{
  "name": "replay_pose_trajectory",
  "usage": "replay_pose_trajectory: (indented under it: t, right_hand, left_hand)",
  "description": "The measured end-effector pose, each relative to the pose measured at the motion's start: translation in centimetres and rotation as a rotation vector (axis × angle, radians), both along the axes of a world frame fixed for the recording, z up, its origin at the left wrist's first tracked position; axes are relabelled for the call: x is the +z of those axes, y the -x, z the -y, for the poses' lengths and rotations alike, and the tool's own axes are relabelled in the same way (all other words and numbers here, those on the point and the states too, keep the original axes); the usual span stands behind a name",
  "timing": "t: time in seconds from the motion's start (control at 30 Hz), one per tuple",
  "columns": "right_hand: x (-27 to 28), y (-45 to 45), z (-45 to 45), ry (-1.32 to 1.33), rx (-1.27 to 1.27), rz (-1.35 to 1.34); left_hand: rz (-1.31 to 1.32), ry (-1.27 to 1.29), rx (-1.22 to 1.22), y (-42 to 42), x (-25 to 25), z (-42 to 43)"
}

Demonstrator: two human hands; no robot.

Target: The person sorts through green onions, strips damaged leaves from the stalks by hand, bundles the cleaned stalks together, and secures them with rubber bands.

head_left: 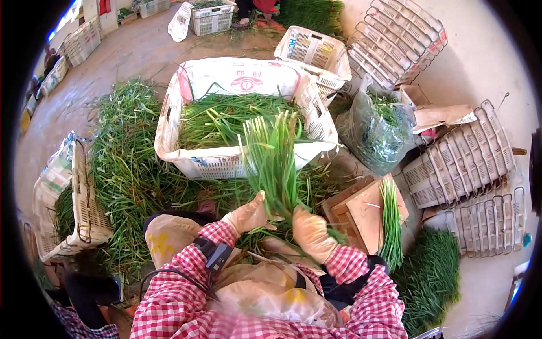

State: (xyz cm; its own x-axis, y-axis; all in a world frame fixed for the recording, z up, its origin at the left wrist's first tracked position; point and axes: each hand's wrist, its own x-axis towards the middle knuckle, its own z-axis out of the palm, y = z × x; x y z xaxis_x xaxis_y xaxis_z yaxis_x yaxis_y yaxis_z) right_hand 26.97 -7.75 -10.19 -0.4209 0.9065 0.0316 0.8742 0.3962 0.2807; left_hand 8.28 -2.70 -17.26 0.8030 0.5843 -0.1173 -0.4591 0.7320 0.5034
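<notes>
My right hand (314,234), in a pale work glove, is closed round the lower part of a bunch of green chives (272,164). The bunch stands upright in front of me, its pale cut ends at the top. Beside its lower left side is my left hand (247,214), gloved too, with thumb and fingers apart. Directly behind the bunch stands a white plastic crate (226,161) with loose chives (226,116) in it. To the right, a smaller bundle of chives (390,223) lies across a wooden board (361,212).
A heap of loose greens (121,164) covers the floor at left, by a tilted crate (90,212). At right are a clear plastic bag (375,135) of greens, stacked crates (460,161) and a pile of chives (432,277). Another person's sleeve (84,325) shows at lower left.
</notes>
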Motion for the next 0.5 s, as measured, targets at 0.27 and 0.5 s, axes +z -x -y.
replay_pose_trajectory:
  t: [0.27, 0.5]
  right_hand:
    - [-3.7, 3.0, 3.0, -0.101, 0.27, 0.285]
    - [-6.9, -0.9, 3.7, 0.495, 0.236, -0.293]
  left_hand:
    - [0.215, 0.187, 0.285, -2.5, -4.0, -2.7]
    - [-0.084, 0.129, 0.378, -2.2, -0.9, -1.7]
